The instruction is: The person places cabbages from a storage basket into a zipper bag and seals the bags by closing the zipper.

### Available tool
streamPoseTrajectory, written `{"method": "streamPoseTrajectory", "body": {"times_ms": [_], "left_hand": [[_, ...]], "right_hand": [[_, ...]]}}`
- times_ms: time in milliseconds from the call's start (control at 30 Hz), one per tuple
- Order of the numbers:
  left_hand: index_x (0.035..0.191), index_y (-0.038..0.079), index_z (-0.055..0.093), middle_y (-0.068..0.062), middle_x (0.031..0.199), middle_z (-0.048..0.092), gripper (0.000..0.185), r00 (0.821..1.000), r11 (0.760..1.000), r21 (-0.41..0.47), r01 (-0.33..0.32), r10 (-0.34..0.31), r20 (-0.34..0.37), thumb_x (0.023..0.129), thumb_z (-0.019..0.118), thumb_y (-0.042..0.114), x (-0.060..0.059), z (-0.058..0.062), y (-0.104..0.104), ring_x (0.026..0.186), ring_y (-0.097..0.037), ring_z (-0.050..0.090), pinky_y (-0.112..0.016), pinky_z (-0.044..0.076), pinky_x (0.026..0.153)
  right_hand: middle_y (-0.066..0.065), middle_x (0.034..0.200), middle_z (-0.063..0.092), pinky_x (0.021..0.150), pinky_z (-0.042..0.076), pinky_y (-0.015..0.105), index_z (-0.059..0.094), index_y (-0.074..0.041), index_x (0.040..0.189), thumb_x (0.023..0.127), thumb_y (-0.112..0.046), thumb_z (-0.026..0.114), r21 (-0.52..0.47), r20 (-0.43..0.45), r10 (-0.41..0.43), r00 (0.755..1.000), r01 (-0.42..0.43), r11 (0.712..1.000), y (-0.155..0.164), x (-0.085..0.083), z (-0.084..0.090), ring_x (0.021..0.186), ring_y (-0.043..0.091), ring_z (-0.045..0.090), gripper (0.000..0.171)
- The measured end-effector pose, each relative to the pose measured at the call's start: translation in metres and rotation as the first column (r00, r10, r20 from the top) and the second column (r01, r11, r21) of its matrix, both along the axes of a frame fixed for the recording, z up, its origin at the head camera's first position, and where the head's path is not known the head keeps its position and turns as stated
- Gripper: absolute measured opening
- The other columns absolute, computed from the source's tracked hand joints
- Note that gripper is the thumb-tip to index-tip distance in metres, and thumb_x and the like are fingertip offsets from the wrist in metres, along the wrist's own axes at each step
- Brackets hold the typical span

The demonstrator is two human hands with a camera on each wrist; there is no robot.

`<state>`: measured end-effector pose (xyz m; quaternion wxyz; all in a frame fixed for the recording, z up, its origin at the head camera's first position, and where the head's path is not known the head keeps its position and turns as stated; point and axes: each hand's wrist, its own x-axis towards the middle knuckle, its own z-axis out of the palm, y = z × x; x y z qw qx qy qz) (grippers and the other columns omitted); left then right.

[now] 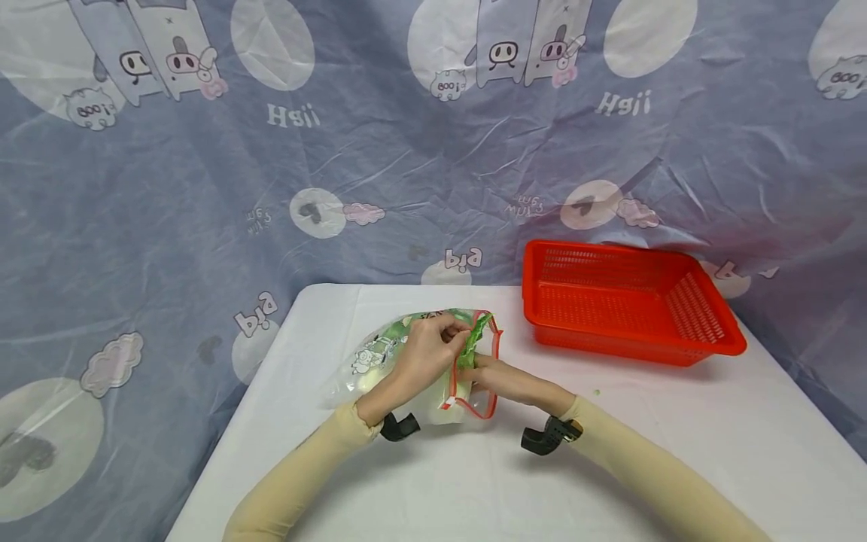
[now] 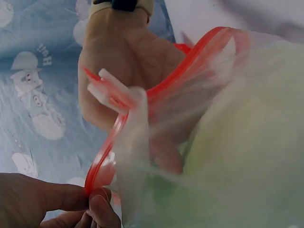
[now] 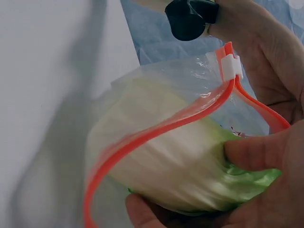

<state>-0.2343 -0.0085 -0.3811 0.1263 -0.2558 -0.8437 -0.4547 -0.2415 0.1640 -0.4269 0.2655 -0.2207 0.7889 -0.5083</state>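
Observation:
A clear slider bag (image 1: 379,361) with a red zip edge and a green-and-white print lies on the table, its mouth facing right. Inside is a head of Chinese cabbage (image 3: 166,152), pale stalks and green leaf visible; leaf (image 1: 469,350) also shows at the mouth. My left hand (image 1: 430,350) pinches the red rim between thumb and fingers (image 2: 61,195). Through the opening reaches my right hand (image 1: 515,380), its thumb and fingers gripping the cabbage. A white slider (image 3: 232,67) sits at one end of the zip.
To the right rear stands a red perforated plastic basket (image 1: 609,339). A small green scrap (image 1: 597,391) lies on the white tablecloth (image 1: 474,482). Behind the table hangs a patterned blue-grey cloth (image 1: 379,150). Each wrist wears a black camera mount (image 1: 542,438).

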Motion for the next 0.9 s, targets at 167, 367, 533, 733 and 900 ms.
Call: {"method": "streamPoseTrajectory", "body": {"times_ms": [167,367,533,733,900], "left_hand": [[0.092,0.009,0.074,-0.002,0.077,0.071,0.010,0.999,1.000,0.007,0.024,-0.024,0.025,0.090,0.064,0.013,0.004,0.000,0.004,0.064,-0.003,0.059,-0.019,0.048,0.056],[0.091,0.009,0.074,0.000,0.074,0.070,0.010,1.000,1.000,0.022,-0.008,0.007,0.024,0.090,0.066,0.014,0.003,0.004,0.003,0.063,-0.003,0.059,-0.018,0.047,0.056],[0.094,0.006,0.075,0.002,0.075,0.071,0.012,1.000,0.999,0.031,-0.023,0.023,0.008,0.090,0.067,0.014,0.002,0.003,-0.001,0.063,-0.003,0.061,-0.019,0.048,0.057],[0.095,0.009,0.075,0.002,0.075,0.070,0.011,1.000,0.998,0.058,-0.024,0.023,0.018,0.091,0.066,0.016,0.003,0.003,-0.008,0.063,-0.004,0.059,-0.020,0.049,0.057],[0.097,0.006,0.074,0.003,0.071,0.068,0.014,1.000,0.997,0.077,-0.025,0.025,0.008,0.091,0.066,0.016,0.003,0.006,-0.013,0.060,-0.005,0.057,-0.020,0.047,0.054]], "right_hand": [[0.009,0.113,0.066,0.090,0.054,0.039,0.061,0.001,0.116,0.097,-0.023,0.045,0.039,0.005,-0.054,0.999,0.054,0.998,-0.001,-0.002,-0.005,0.098,0.019,0.065,0.035],[0.012,0.093,0.073,0.080,0.058,0.036,0.069,0.005,0.099,0.092,-0.025,0.060,0.064,0.004,-0.222,0.975,0.221,0.973,-0.001,-0.003,-0.010,0.085,0.021,0.072,0.032],[0.009,0.081,0.074,0.070,0.057,0.028,0.073,-0.003,0.086,0.089,-0.031,0.066,0.171,-0.141,-0.223,0.965,0.245,0.954,0.000,0.001,-0.002,0.077,0.016,0.071,0.029],[0.010,0.084,0.074,0.063,0.052,0.025,0.075,-0.004,0.094,0.092,-0.025,0.065,0.191,-0.334,-0.163,0.928,0.236,0.953,0.013,0.009,0.016,0.077,0.018,0.070,0.024],[0.011,0.079,0.073,0.062,0.057,0.030,0.073,-0.003,0.093,0.088,-0.018,0.070,0.087,-0.420,-0.304,0.855,0.371,0.925,0.025,0.008,0.029,0.071,0.023,0.071,0.016]]}}
